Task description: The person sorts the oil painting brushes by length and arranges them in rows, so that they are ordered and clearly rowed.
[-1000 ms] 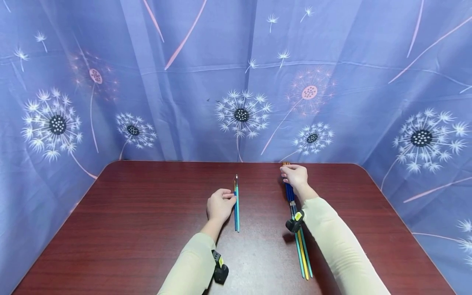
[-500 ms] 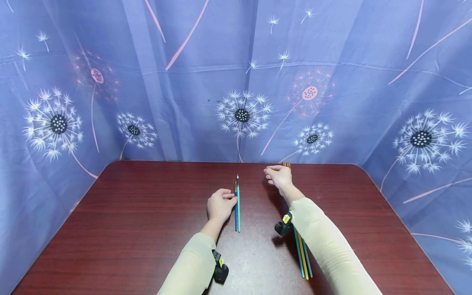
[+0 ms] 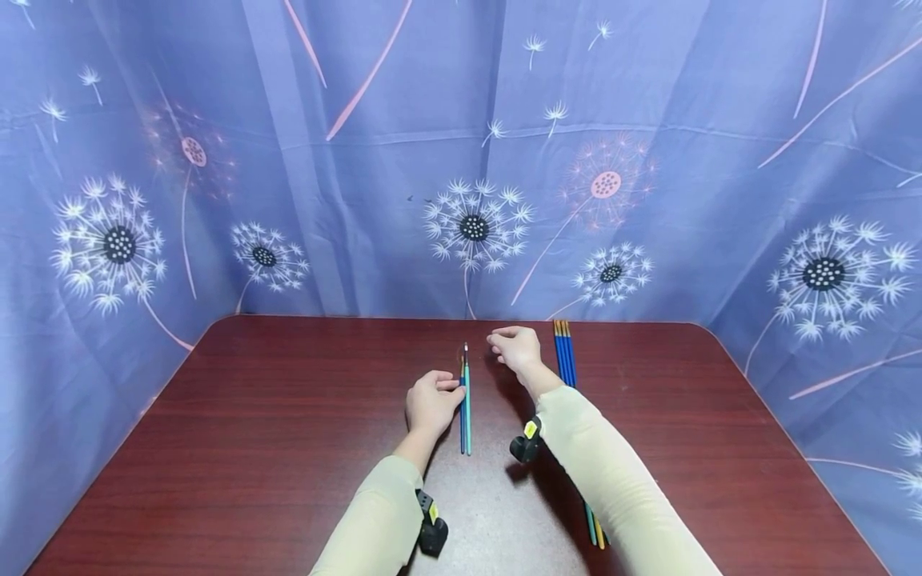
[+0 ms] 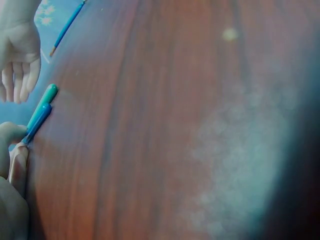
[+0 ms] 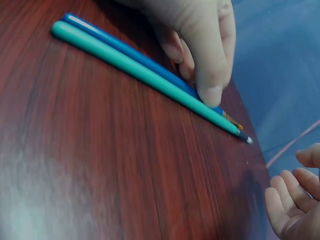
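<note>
Near the table's middle, a blue paintbrush point(image 3: 463, 432) and a teal paintbrush point(image 3: 469, 436) lie side by side, bristles toward the far edge. My left hand point(image 3: 430, 408) pinches the blue one just below its bristle end; the right wrist view shows the thumb point(image 5: 212, 92) against it. The teal brush point(image 5: 135, 75) runs alongside, touching or nearly so. Above the table, between this pair and the brushes at right, hovers my right hand point(image 3: 517, 350). Its fingers are loosely bent and hold nothing. In the left wrist view the handle ends of both brushes stick out past the left fingers.
Several blue paintbrushes point(image 3: 565, 356) lie in a row at the right, bristles at the far edge. Teal and yellow handles point(image 3: 596, 528) show below them, partly covered by the right sleeve point(image 3: 612, 472). A blue dandelion curtain point(image 3: 382, 200) hangs behind the dark red table point(image 3: 288, 432).
My right hand has left the blue brushes at right and moved left toward the middle pair. The left hand has stayed in place beside the pair.
</note>
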`<state>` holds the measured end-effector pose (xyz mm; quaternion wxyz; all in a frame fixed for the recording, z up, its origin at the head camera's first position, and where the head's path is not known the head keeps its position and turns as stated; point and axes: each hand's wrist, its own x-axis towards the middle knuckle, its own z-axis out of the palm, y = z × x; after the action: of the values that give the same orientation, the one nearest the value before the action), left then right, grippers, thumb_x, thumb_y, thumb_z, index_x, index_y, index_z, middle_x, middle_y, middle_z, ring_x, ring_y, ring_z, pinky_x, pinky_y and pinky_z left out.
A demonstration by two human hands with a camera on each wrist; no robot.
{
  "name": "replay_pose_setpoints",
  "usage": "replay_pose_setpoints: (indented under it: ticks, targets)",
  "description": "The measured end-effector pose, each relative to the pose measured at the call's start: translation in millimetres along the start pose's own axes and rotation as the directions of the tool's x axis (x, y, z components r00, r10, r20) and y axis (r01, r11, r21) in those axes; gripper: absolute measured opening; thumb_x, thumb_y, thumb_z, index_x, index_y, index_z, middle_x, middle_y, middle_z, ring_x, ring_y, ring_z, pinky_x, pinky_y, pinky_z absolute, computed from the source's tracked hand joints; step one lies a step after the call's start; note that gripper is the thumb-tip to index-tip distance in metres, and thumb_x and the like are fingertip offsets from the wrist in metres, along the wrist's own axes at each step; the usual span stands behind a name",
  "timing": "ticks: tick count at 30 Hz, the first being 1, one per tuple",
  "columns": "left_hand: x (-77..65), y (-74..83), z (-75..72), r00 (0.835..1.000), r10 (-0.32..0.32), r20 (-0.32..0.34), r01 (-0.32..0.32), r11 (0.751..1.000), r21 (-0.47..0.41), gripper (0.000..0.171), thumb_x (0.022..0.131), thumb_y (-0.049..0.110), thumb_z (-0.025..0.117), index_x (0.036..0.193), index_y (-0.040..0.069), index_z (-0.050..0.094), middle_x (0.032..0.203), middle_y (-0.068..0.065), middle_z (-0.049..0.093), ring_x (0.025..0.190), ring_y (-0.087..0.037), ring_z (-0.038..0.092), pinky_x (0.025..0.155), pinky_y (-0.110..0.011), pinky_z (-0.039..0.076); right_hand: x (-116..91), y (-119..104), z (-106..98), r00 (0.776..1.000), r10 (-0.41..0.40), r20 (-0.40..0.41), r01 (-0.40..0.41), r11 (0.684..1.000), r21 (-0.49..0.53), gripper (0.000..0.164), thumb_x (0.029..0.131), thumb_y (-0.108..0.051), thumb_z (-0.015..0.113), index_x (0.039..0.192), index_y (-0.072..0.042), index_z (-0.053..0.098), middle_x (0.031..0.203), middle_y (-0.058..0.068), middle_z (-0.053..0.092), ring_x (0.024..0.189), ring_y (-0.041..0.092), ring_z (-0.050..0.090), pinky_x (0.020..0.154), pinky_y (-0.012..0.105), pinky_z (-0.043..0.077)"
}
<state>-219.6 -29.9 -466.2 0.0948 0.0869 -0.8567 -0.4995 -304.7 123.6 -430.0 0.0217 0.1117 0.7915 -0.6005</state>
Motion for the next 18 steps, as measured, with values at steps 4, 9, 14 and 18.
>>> replay_pose_setpoints:
  ticks: [4,9,14,18]
  targets:
    - [0.3,-1.5,0.7,1.0,-0.001,0.002,0.001,1.0,-0.001,0.03,0.075,0.024,0.076,0.101,0.012,0.069,0.088,0.004,0.075,0.078,-0.01,0.072,0.074,-0.031,0.053,-1,0,10,1.0,-0.028,-0.006,0.028,0.999,-0.028,0.027,0.085,-0.014,0.066,0.109,-0.001,0.069,0.099,0.015,0.072,0.078,0.016,0.068,0.066,0.03,0.057]
    - [-0.9,-1.9,2.0,1.0,-0.006,0.002,0.006,1.0,-0.003,0.03,0.075,0.025,0.077,0.101,0.012,0.069,0.088,0.003,0.075,0.078,-0.01,0.072,0.074,-0.032,0.053,-2,1,22,0.999,-0.051,-0.017,0.049,0.995,-0.088,0.025,0.084,-0.012,0.067,0.105,0.0,0.07,0.088,0.015,0.072,0.066,0.012,0.064,0.054,0.021,0.051]
    - [-1.6,-0.8,1.8,1.0,-0.001,0.003,0.001,1.0,-0.011,0.031,0.075,0.025,0.077,0.101,0.011,0.069,0.088,0.003,0.075,0.079,-0.011,0.072,0.075,-0.033,0.053,-3,1,32,0.995,-0.084,-0.062,0.067,0.968,-0.24,0.021,0.083,-0.016,0.068,0.1,-0.005,0.073,0.087,0.012,0.073,0.078,0.018,0.066,0.063,0.024,0.05]
    - [-0.3,-0.5,0.4,1.0,0.005,0.002,-0.005,1.0,-0.016,0.031,0.075,0.025,0.077,0.101,0.01,0.068,0.088,0.002,0.075,0.079,-0.011,0.072,0.076,-0.034,0.053,-1,2,39,0.988,-0.123,-0.087,0.088,0.939,-0.334,0.019,0.083,-0.021,0.069,0.097,-0.008,0.074,0.097,0.009,0.073,0.096,0.025,0.064,0.08,0.034,0.051]
